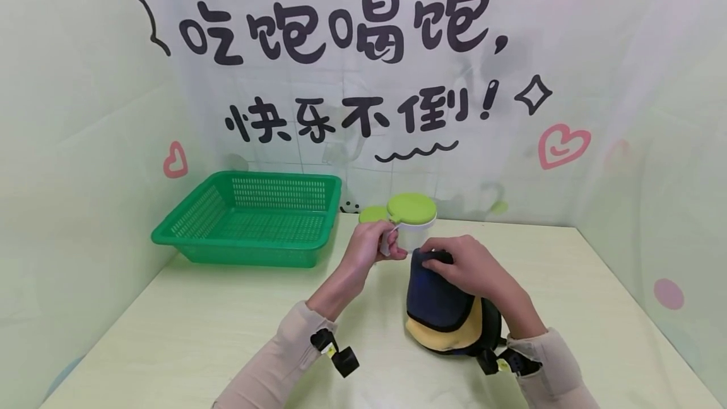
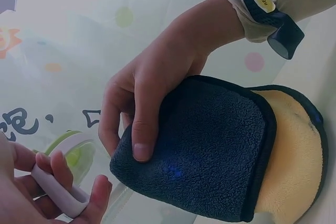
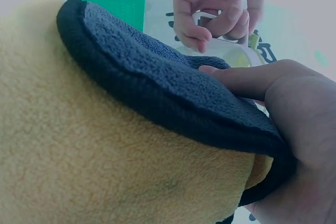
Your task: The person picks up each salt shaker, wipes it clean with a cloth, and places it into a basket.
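Note:
A clear plastic container (image 1: 417, 235) with a green lid (image 1: 411, 208) stands toward the back of the table. My left hand (image 1: 369, 248) has its fingers curled round the container's white handle (image 2: 60, 195), on its left side. In my right hand (image 1: 468, 264) I grip a folded cleaning cloth (image 1: 434, 295), dark blue on one face and yellow on the other, with black edging. Thumb and fingers pinch its upper end in the left wrist view, and the rest hangs toward the table just in front of the container. The dark blue face (image 2: 210, 145) shows above the yellow layer (image 3: 105, 129).
A green perforated basket (image 1: 244, 254) sits at the back left of the pale wooden table (image 1: 227, 320). Behind my left hand, a second green lid (image 1: 372, 213) shows. A printed curtain (image 1: 318, 81) encloses the table at the back and sides.

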Available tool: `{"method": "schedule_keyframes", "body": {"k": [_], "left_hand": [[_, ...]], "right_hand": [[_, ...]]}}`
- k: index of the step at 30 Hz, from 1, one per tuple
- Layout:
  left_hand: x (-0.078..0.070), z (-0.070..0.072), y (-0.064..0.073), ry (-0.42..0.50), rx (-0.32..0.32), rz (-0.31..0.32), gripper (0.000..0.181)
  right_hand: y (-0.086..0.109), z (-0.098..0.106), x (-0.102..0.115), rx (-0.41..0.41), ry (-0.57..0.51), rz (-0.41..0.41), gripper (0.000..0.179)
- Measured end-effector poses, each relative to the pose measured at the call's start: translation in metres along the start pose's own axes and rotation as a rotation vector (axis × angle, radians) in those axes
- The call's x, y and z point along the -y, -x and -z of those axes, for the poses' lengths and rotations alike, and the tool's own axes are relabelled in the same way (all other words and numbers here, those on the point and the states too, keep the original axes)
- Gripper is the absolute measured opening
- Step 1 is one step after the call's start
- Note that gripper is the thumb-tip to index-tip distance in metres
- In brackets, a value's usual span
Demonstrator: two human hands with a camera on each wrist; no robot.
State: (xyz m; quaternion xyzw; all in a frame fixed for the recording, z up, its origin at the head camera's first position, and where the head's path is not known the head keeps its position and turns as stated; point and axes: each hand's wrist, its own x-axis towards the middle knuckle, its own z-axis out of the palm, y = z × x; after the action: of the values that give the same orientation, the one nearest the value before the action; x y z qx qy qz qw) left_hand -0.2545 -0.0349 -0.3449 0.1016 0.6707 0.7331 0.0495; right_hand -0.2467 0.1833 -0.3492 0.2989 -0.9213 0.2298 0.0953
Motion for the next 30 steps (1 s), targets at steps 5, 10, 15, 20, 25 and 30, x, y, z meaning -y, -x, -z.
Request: {"method": "schedule_keyframes", "body": {"k": [5, 10, 15, 20, 25, 30], "left_hand": [[0.001, 0.000, -0.001, 0.004, 0.011, -0.010, 0.031], [0.002, 0.000, -0.001, -0.018, 0.002, -0.012, 0.031], [0.004, 0.000, -0.003, -0.035, -0.002, -0.015, 0.031], [0.004, -0.001, -0.003, -0.034, 0.000, -0.016, 0.030], [0.005, -0.002, -0.004, -0.019, 0.019, -0.010, 0.029], [0.003, -0.003, -0.003, -0.020, 0.018, -0.001, 0.028]], "right_hand": [[-0.001, 0.000, -0.002, -0.004, 0.012, 0.005, 0.015], [0.001, 0.002, -0.002, -0.031, 0.032, 0.012, 0.015], [0.003, 0.007, 0.001, -0.090, 0.037, 0.026, 0.016], [0.004, 0.014, 0.004, -0.168, 0.047, 0.046, 0.017], [0.006, 0.020, 0.007, -0.219, 0.049, 0.054, 0.018], [0.006, 0.019, 0.005, -0.188, 0.037, 0.048, 0.018]]}}
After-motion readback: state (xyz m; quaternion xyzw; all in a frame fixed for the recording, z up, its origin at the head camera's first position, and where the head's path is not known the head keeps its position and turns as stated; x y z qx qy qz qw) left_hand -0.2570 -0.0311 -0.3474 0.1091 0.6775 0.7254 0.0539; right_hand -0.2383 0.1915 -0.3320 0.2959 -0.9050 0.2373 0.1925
